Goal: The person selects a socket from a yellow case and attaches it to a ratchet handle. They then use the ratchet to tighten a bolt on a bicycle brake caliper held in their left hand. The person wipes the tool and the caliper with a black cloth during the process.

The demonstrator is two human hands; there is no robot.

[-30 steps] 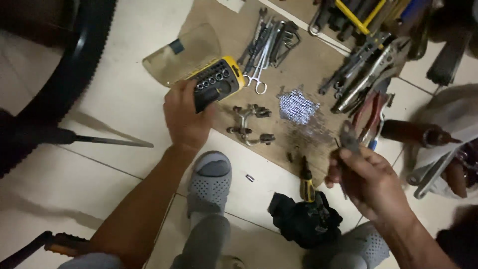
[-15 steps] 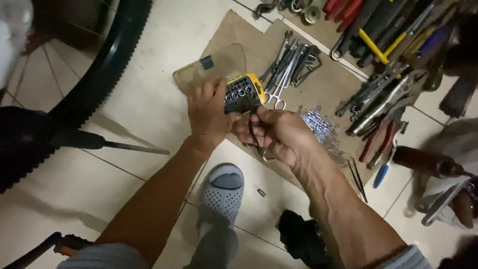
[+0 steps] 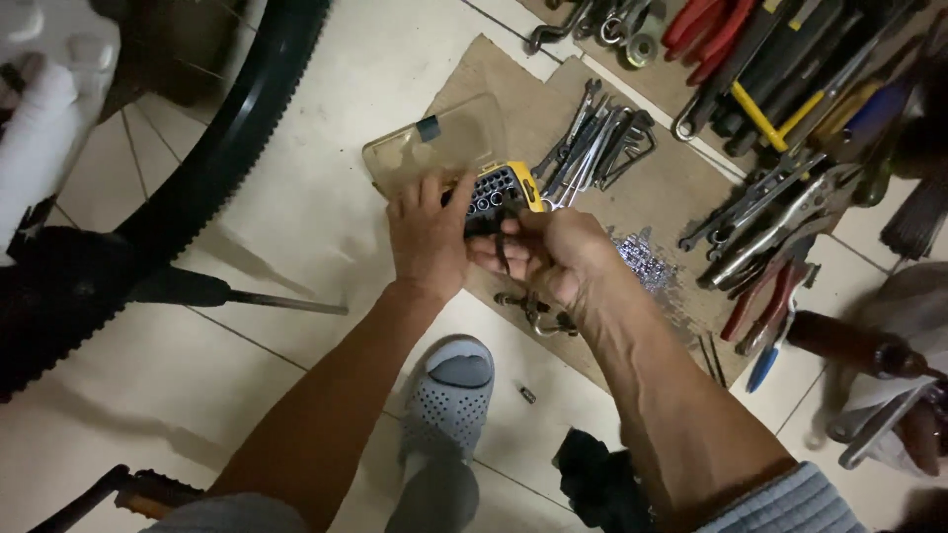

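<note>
Left hand [image 3: 427, 237]: wraps the black and yellow plastic socket case [image 3: 497, 190] from its left edge, steadying it open-side up.
Clear lid [image 3: 434, 146]: hinged back above that hand, baring the sockets.
Right hand [image 3: 548, 255]: fingers pinch a small dark bit [image 3: 502, 247] just below the case.
Steel spanners [image 3: 592, 143]: fanned on cardboard beyond.

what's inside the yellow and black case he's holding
Rows of small round sockets show in the yellow and black case. The left hand and right hand cover its lower part.

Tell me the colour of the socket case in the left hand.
The socket case is black with a yellow edge, seen in the head view.
</note>
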